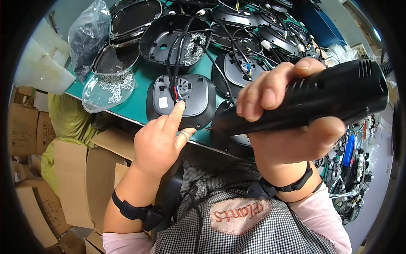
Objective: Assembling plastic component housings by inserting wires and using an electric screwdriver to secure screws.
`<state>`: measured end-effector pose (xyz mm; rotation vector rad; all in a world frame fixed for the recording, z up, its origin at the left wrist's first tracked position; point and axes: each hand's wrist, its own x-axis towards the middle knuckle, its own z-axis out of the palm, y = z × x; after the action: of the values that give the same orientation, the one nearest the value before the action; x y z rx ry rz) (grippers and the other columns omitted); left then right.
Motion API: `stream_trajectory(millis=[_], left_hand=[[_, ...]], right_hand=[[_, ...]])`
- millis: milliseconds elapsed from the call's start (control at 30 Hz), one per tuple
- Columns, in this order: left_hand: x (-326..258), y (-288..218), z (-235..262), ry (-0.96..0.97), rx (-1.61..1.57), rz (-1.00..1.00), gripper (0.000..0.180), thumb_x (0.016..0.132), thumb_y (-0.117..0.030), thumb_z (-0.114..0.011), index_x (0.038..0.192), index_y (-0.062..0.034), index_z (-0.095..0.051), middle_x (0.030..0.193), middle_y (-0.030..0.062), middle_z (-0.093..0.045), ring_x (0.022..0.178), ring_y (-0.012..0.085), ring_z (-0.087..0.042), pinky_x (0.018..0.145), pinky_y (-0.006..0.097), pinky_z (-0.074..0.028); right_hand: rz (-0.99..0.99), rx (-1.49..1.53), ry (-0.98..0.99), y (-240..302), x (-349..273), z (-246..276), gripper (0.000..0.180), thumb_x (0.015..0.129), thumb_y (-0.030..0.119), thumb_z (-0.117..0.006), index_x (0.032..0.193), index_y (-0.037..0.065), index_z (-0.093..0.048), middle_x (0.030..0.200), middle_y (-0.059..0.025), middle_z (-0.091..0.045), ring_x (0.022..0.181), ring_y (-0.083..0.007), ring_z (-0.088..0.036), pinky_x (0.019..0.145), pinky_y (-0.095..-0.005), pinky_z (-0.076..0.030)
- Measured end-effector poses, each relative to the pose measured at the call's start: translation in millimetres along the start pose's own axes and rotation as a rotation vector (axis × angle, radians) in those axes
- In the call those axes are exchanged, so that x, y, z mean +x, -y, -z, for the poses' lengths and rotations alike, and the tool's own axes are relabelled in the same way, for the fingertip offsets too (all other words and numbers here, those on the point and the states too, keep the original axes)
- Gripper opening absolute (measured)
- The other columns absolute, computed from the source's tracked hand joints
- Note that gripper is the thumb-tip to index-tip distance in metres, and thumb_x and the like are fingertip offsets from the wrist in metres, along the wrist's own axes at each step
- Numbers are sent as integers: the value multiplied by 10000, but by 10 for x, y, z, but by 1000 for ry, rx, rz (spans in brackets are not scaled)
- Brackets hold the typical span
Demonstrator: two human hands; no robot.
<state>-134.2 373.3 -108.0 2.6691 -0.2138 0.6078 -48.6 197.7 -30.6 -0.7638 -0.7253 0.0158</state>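
Observation:
My right hand (287,106) is wrapped around a black electric screwdriver (338,95) held sideways, its thin bit pointing left. The bit's end is close to the near right corner of a black plastic housing (202,99), where a screw hole shows; whether they touch I cannot tell. My left hand (158,142) holds that housing at its near edge. Its index fingertip presses where red, white and blue wires (177,94) enter the cover, and its thumb lies along the front rim. The other fingers are curled. A black cable runs from the wires toward the back.
Behind stands an open black shell (163,44) with silver screws in it. A clear plastic bag of screws (109,91) lies at the left of the green table (137,101). More wired housings (241,70) crowd the back and right. Cardboard boxes (76,182) stand lower left.

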Motion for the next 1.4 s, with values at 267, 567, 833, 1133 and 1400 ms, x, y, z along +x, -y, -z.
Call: stream_trajectory(millis=[267,567,833,1133,1400], left_hand=[[-45,69,-26,-16,-31,14,609,625,-205,-779,1173,-43,-569,640,68,-531,546,223,-520,501,325,-425],[-63,111,3,-5,-28,-15,567,673,-238,-726,1170,-23,-559,654,20,-504,533,168,-499,469,278,-430],[-51,104,-32,-34,-97,24,667,589,-189,-773,1202,-52,-547,629,41,-494,522,210,-492,467,323,-409],[-13,122,-24,21,-110,16,659,617,-175,-757,1218,-31,-526,609,40,-462,514,209,-485,455,331,-402],[-77,141,-32,33,-99,46,665,624,-191,-755,1222,-21,-520,620,26,-452,526,189,-485,464,318,-410]], right_hand=[[-158,-421,-153,-147,-163,-247,759,726,663,-602,1186,88,-416,773,-70,-529,580,-188,-531,527,-335,-466],[-174,-444,220,-172,-81,-173,750,633,593,-715,1128,107,-433,703,-49,-530,517,-175,-526,473,-309,-454],[-112,-273,294,-313,5,-123,728,683,585,-706,1127,96,-401,696,-48,-521,506,-159,-520,461,-298,-449],[-67,-231,372,-415,84,-40,689,709,568,-694,1113,99,-389,676,-34,-532,473,-136,-519,414,-273,-458],[-19,-242,344,-500,30,-141,636,729,542,-684,1089,101,-399,681,-23,-538,462,-110,-519,382,-252,-446]])
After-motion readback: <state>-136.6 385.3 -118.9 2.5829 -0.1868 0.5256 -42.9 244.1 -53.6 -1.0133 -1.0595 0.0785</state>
